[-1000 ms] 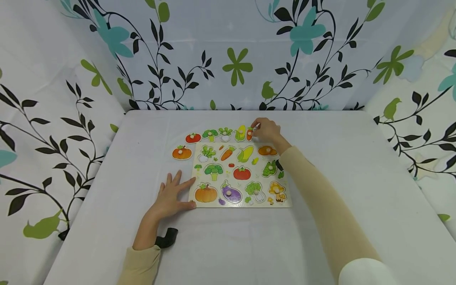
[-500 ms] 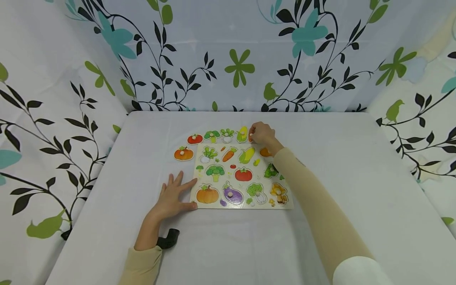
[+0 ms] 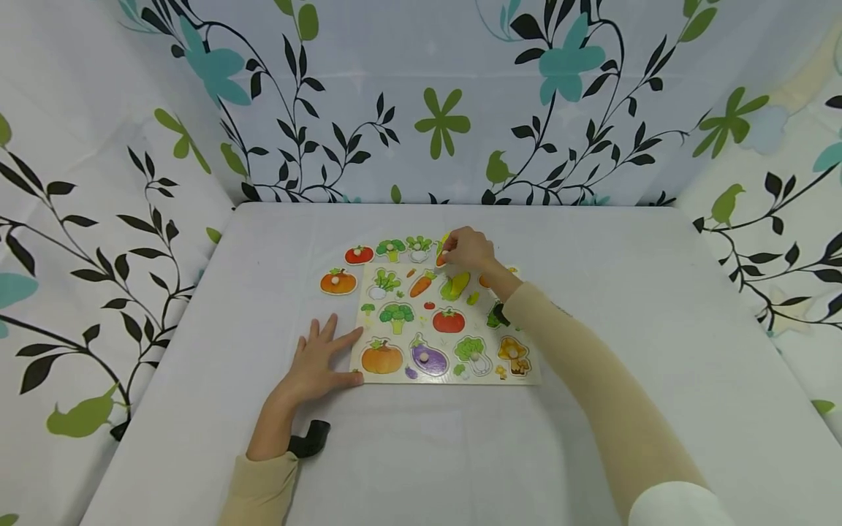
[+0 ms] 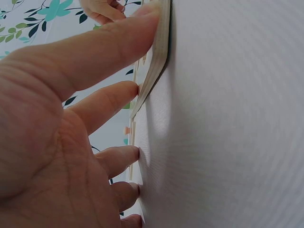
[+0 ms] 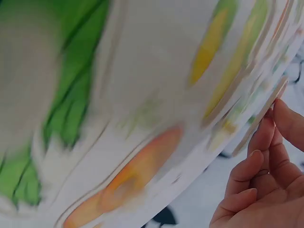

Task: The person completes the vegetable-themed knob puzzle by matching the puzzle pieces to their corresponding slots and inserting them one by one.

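Note:
In the head view my right hand pinches a carrot puzzle piece just beyond the board's far edge. It mostly covers the corn piece behind it. The right wrist view shows thumb and fingertips meeting on a thin wooden piece, seen edge-on. My left hand lies with fingers spread at the left side of the vegetable puzzle board. Its thumb rests on the board's corner, and the index fingertip touches the edge. Knobbed eggplant, bok choy and mushroom pieces sit in the board.
Loose pieces lie beyond and left of the board: a pumpkin, a tomato, a broccoli and a white radish. A white cloth covers the table. Patterned curtains stand behind and beside it.
My right hand has moved left with the carrot piece, from right of the corn piece to in front of it. The left hand stays in place on the board.

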`<action>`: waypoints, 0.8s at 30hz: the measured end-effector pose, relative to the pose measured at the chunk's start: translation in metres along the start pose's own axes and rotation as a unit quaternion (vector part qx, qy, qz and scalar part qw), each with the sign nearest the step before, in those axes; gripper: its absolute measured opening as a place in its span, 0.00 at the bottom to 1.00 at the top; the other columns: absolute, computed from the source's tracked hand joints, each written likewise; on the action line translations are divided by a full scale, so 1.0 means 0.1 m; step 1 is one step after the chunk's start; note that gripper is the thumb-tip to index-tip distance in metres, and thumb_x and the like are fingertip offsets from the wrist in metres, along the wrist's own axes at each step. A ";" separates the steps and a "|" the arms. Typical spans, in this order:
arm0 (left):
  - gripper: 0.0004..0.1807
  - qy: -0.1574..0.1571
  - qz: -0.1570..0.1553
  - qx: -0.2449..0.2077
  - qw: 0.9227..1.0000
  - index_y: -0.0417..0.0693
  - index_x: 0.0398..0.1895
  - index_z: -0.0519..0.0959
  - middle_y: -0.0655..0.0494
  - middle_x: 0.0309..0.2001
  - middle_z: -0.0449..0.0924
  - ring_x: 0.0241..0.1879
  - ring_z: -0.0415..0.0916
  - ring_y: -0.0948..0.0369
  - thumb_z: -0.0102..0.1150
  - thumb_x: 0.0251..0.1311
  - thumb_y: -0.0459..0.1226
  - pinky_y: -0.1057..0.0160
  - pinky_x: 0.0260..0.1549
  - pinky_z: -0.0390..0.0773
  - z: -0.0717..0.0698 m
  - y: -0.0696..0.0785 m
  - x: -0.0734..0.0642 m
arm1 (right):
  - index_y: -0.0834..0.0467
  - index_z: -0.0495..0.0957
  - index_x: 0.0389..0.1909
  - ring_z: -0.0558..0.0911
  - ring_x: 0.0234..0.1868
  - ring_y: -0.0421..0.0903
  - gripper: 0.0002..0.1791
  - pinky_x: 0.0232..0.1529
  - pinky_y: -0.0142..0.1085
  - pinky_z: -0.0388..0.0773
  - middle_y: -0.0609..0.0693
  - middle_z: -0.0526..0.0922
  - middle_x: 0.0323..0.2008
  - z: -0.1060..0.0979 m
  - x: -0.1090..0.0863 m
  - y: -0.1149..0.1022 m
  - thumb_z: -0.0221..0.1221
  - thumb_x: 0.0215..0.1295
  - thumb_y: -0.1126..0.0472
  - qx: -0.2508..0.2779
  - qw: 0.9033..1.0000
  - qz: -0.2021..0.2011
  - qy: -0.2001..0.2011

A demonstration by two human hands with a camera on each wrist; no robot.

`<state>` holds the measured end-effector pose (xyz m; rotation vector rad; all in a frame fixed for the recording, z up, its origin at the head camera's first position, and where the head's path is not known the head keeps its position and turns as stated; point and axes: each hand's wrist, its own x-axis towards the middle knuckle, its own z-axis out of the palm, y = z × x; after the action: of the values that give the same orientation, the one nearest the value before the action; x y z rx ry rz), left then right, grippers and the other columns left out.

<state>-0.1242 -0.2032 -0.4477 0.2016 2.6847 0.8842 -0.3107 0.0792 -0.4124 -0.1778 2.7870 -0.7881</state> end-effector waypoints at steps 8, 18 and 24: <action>0.45 0.006 0.007 -0.008 1.000 0.47 0.70 0.67 0.31 0.76 0.39 0.74 0.24 0.31 0.74 0.46 0.45 0.30 0.68 0.29 -0.01 0.00 -0.01 | 0.55 0.80 0.34 0.78 0.36 0.48 0.07 0.34 0.37 0.71 0.50 0.82 0.36 0.29 -0.17 -0.27 0.64 0.64 0.56 0.001 0.998 -0.018 -0.056; 0.44 0.006 0.006 -0.009 1.000 0.47 0.70 0.68 0.31 0.76 0.39 0.74 0.25 0.31 0.74 0.47 0.43 0.29 0.68 0.30 -0.01 0.02 -0.02 | 0.55 0.80 0.31 0.75 0.29 0.45 0.08 0.29 0.34 0.69 0.48 0.82 0.30 0.42 -0.21 -0.31 0.66 0.61 0.55 -0.032 0.997 -0.028 -0.061; 0.44 0.006 0.001 -0.008 1.000 0.48 0.70 0.68 0.31 0.77 0.39 0.74 0.25 0.31 0.74 0.47 0.43 0.30 0.68 0.29 -0.01 0.01 -0.02 | 0.54 0.80 0.30 0.77 0.31 0.46 0.08 0.39 0.40 0.70 0.48 0.83 0.31 0.43 -0.20 -0.34 0.66 0.61 0.54 -0.060 0.996 -0.028 -0.062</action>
<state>-0.1227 -0.2037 -0.4459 0.1962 2.6880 0.9094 -0.2785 0.0328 -0.4260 -0.3160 2.7235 -0.5992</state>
